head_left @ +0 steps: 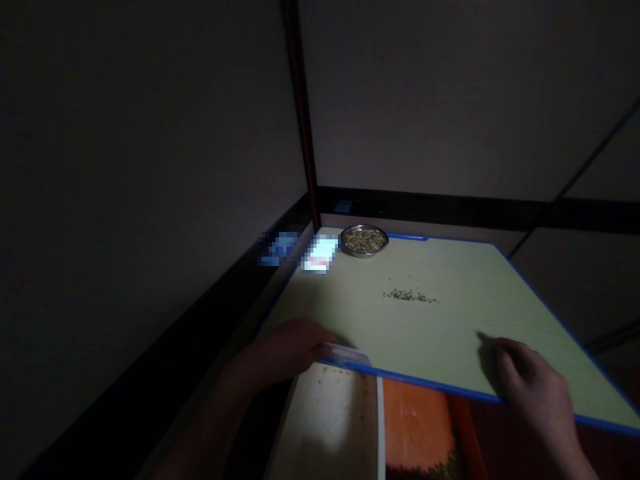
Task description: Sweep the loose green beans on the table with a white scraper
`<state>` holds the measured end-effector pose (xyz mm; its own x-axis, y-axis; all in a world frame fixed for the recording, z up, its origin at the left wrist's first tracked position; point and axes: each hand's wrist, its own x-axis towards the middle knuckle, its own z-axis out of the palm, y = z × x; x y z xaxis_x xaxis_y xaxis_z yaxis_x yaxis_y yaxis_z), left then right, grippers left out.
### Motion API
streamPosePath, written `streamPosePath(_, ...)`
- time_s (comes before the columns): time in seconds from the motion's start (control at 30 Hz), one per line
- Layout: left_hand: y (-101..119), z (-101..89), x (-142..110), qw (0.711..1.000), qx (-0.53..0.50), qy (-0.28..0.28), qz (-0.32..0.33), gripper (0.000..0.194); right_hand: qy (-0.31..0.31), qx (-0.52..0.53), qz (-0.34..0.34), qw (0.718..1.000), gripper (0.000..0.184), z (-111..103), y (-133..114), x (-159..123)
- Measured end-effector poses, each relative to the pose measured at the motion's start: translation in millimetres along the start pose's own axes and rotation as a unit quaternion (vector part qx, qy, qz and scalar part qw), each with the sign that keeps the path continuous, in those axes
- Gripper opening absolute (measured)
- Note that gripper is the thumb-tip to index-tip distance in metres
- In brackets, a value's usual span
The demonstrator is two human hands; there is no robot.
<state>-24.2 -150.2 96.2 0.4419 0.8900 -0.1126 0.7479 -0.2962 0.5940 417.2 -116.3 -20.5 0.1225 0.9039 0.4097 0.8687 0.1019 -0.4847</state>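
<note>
My left hand (299, 343) grips a flat, pale, see-through plastic piece (350, 355) at the near edge of a light-coloured board (450, 267) with blue edging. The exact kind of this piece is too dim to tell. Over the board's near right part is my right hand (537, 383), thumb and forefinger loosely bent and apart, with nothing visible in it. A small heap of seeds or grains (410, 295) lies scattered mid-board, between the hands and farther off. Behind it stands a round metal bowl (365, 252) holding more of these grains.
A lit phone-like screen (321, 254), blurred out, lies beside the bowl. Below the near edge are a white bin (333, 423) with a few specks inside and an orange container (417, 420) with greenish-brown bits. Dark-trimmed walls (425, 207) stand behind and left.
</note>
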Motion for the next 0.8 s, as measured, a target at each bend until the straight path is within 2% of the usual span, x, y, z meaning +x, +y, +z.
streamPosePath(0.07,1.6,-3.7,2.3,1.000,-0.001,-0.022,0.006,0.024,0.003,0.001,-0.005,1.000,0.043,0.4,1.1,0.4)
streamPosePath(0.2,4.5,-9.2,5.3,0.999,0.025,-0.020,-0.022,0.025,0.003,-0.003,-0.010,1.000,0.044,0.9,2.9,0.2)
streamPosePath(0.5,-1.9,-15.5,21.8,0.999,0.043,0.022,-0.017,0.024,-0.004,0.001,-0.001,1.000,0.043,0.5,2.5,0.2)
streamPosePath(0.63,-5.3,-11.5,27.8,0.999,0.049,-0.009,-0.014,0.023,-0.001,-0.006,-0.005,1.000,0.043,0.3,0.9,0.2)
streamPosePath(0.8,-0.7,-11.5,21.9,0.998,0.041,-0.039,-0.006,0.021,0.005,-0.017,-0.010,1.000,0.043,-0.3,0.7,0.3)
